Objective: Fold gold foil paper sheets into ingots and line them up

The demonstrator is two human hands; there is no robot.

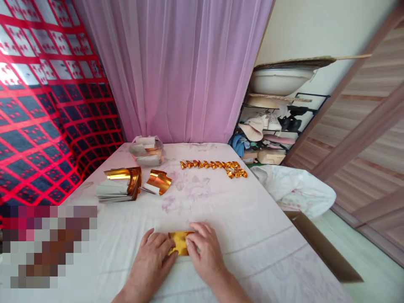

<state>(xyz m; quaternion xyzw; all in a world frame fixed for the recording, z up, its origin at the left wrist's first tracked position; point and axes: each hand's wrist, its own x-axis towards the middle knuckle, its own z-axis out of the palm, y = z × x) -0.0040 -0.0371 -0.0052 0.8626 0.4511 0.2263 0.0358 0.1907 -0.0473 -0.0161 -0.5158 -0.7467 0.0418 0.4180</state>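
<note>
Hands, left (153, 257) and right (205, 251), grip pinched on crinkly gold foil sheet (179, 243) atop smooth white cloth (252, 219).

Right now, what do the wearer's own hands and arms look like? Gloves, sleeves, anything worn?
Both are bare: the left hand and right hand wear no gloves, and no rings or watch show. The forearms are uncovered as far as the bottom edge of the picture, with no sleeve in view. Fingers are bare, nails short and unpainted as far as I can tell.
</note>
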